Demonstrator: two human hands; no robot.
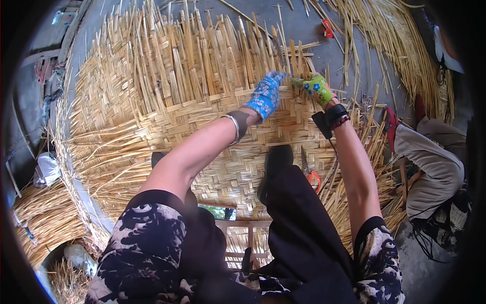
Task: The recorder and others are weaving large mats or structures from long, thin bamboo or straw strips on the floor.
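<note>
A large mat (217, 131) woven from flat, straw-coloured reed strips spreads beneath me, with loose strip ends standing out along its far edge. My left hand (267, 95), in a blue flowered glove, reaches to that edge with its fingers pinched at an upright reed strip (281, 45). Close to its right is my right hand (316, 88), in a green flowered glove. Its fingers are closed around a strip near the weave, and their tips are partly hidden. Short crosswise strips (302, 49) lie just beyond both hands.
Scissors with orange handles (315, 180) lie on the mat beside my right leg. Another person's legs (428, 162) are at the right. Reed bundles lie at far right (390, 35) and lower left (50, 218). A small red wrapper (327, 29) is on the grey floor.
</note>
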